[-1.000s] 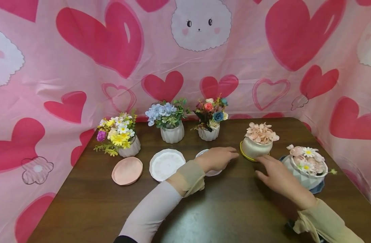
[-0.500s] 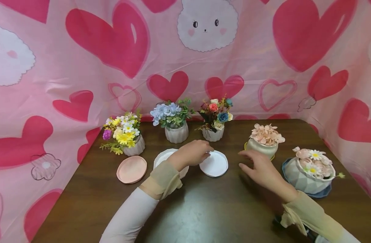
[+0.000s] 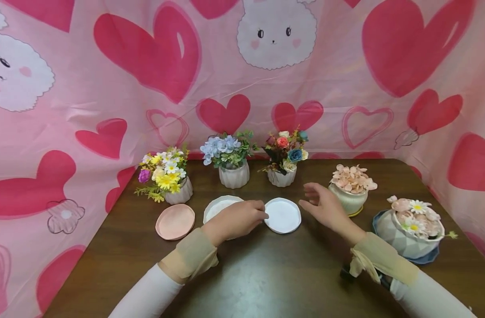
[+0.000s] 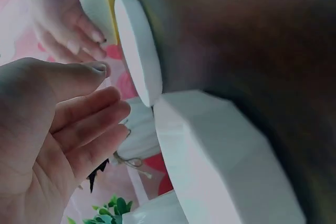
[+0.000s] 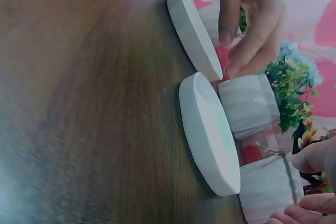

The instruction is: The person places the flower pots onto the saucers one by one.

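My left hand (image 3: 238,221) hovers over the scalloped white saucer (image 3: 217,204), hiding part of it. Its fingertips are near the left rim of a smooth white saucer (image 3: 283,215). In the left wrist view, the fingers (image 4: 94,140) are loosely bent with nothing between them. My right hand (image 3: 326,207) is just right of the smooth saucer, thumb and fingers apart, holding nothing. Behind it stands a cream pot with peach flowers (image 3: 353,179) on a yellow-rimmed base. In the right wrist view, both the smooth saucer (image 5: 207,135) and the scalloped one (image 5: 191,32) lie on the table.
A pink saucer (image 3: 175,221) lies left. Along the back are white pots with yellow and white flowers (image 3: 164,172), blue flowers (image 3: 226,152) and mixed roses (image 3: 286,152). A faceted white pot (image 3: 405,234) sits on a blue saucer (image 3: 427,257) at right.
My left hand has moved left, from over the smooth white saucer to over the scalloped one. The right hand has moved left from the peach-flower pot towards the smooth saucer. The view has shifted slightly.
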{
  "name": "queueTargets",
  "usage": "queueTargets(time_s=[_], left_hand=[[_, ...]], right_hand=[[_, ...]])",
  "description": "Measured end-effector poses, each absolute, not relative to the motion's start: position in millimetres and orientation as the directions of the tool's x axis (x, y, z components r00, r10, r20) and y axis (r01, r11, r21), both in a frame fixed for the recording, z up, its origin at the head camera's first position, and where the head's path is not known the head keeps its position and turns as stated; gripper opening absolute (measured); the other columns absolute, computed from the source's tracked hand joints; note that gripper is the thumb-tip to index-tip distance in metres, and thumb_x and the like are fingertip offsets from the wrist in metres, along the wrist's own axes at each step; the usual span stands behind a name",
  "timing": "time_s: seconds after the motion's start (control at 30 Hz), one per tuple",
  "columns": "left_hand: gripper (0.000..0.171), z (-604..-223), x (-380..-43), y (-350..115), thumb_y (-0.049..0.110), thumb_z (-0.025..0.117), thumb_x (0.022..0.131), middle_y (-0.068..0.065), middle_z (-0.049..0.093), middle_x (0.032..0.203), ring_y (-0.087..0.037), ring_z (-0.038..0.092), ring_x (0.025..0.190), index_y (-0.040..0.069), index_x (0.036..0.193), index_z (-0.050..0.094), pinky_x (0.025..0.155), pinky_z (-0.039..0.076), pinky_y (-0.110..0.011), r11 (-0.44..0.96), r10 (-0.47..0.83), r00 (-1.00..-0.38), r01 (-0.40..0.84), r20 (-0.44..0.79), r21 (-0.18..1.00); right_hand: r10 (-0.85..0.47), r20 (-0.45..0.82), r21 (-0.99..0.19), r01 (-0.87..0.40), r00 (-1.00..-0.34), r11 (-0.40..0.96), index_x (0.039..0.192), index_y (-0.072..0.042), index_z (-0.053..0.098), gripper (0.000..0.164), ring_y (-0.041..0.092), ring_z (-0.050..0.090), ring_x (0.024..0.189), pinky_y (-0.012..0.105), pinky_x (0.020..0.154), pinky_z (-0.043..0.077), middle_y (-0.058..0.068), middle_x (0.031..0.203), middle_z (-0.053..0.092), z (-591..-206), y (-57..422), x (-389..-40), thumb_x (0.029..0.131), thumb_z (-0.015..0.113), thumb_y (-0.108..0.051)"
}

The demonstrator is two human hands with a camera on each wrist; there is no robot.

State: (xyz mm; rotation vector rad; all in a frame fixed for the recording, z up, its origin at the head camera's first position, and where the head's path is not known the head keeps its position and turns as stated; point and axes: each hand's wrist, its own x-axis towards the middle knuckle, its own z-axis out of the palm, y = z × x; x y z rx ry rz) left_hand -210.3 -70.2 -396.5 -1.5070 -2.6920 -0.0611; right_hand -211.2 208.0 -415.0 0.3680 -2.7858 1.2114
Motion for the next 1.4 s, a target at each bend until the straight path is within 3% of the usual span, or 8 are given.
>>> queueTargets(time_s=[0.27,0.57,0.9,1.4], left_hand=[[0.028,-401.6,-196.5,-72.7,0.015,0.061,0.097,-0.004,0.062,0.125,-0.016,0.064,0.111,0.023,0.123,0.068,0.096,0.054,-0.03,0.51,0.86,-0.509,0.857,0.04,-0.075],[0.028,-407.1,-192.4,-73.9,0.012,0.063,0.094,-0.002,0.062,0.124,-0.014,0.064,0.107,0.025,0.118,0.068,0.091,0.055,-0.029,0.487,0.873,-0.487,0.863,0.032,-0.133],[0.029,-411.7,-191.6,-71.8,0.018,0.06,0.098,0.0,0.064,0.119,-0.012,0.066,0.105,0.02,0.127,0.065,0.091,0.055,-0.028,0.496,0.868,-0.495,0.862,0.037,-0.107],[0.024,-414.6,-191.2,-69.7,0.016,0.06,0.097,0.002,0.062,0.12,-0.01,0.066,0.102,0.022,0.119,0.068,0.088,0.056,-0.026,0.504,0.863,-0.503,0.851,0.041,-0.148]], right_hand=[[-0.108,0.071,-0.723,-0.126,-0.992,0.679,0.145,0.005,0.038,0.069,0.043,0.056,0.125,0.052,0.099,0.051,0.031,0.138,0.052,-418.8,198.1,-236.4,0.091,0.07,-0.026],[-0.054,-0.016,-0.799,-0.02,-0.998,0.601,0.153,0.0,0.024,0.089,0.042,0.043,0.136,0.054,0.11,0.042,0.027,0.151,0.039,-423.6,186.0,-271.3,0.087,0.074,-0.033],[-0.047,-0.002,-0.83,-0.025,-0.999,0.557,0.154,-0.004,0.023,0.098,0.037,0.034,0.145,0.053,0.119,0.03,0.021,0.156,0.036,-435.8,176.6,-302.1,0.08,0.082,-0.03],[-0.018,0.072,-0.881,-0.072,-0.997,0.467,0.151,-0.009,0.029,0.097,0.034,0.038,0.144,0.053,0.117,0.033,0.017,0.152,0.044,-441.9,166.4,-320.7,0.075,0.086,-0.03]])
